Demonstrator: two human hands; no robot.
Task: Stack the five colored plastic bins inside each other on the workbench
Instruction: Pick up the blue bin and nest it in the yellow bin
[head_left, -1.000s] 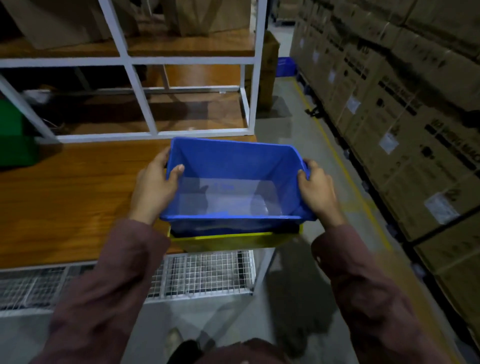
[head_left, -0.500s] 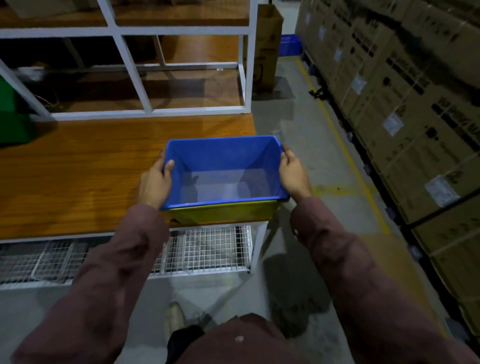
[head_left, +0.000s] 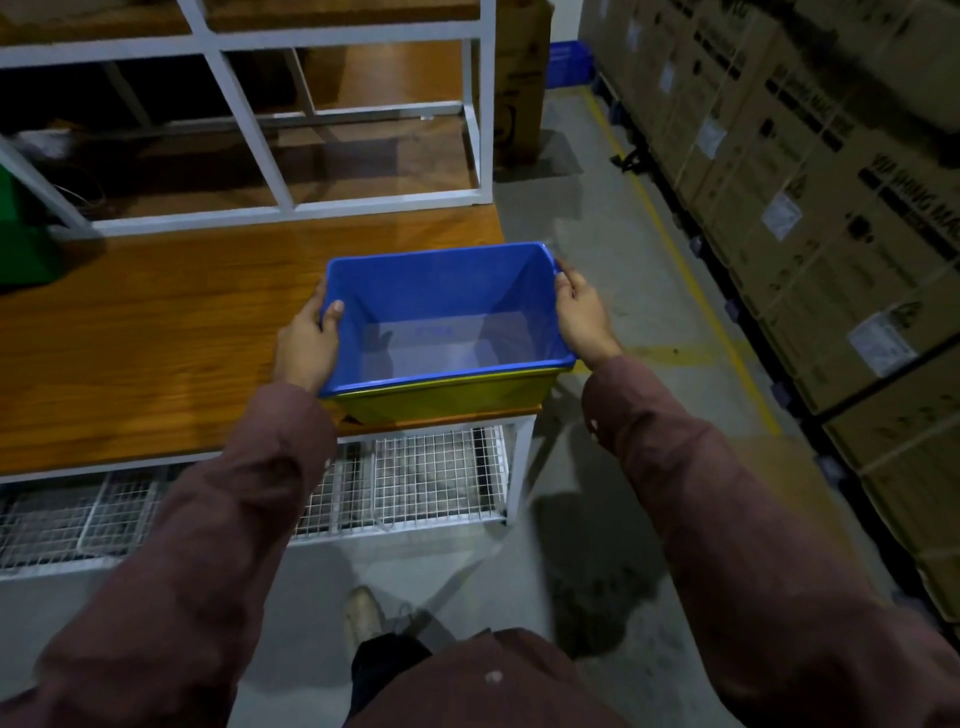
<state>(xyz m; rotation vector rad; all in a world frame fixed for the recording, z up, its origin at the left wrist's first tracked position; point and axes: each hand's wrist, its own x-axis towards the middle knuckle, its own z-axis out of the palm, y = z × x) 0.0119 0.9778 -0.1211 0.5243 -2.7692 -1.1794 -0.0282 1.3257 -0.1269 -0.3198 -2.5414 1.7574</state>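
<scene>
A blue plastic bin (head_left: 441, 291) sits nested inside a yellow bin (head_left: 447, 397) at the right front corner of the wooden workbench (head_left: 156, 332). Only the yellow bin's rim and front wall show below the blue one. My left hand (head_left: 306, 343) grips the blue bin's left rim, thumb hooked inside. My right hand (head_left: 582, 312) holds its right rim from the outside. The blue bin is empty. A green bin (head_left: 21, 234) shows partly at the far left edge of the bench.
A white metal shelf frame (head_left: 260, 130) stands at the back of the bench. Wire mesh baskets (head_left: 405, 478) hang under the bench. Stacked cardboard boxes (head_left: 831, 208) line the aisle on the right. A small blue crate (head_left: 569, 62) sits far down the floor.
The blue bin has dropped down into the yellow bin until the rims nearly meet. Both hands stayed on its sides. The camera tilted downward.
</scene>
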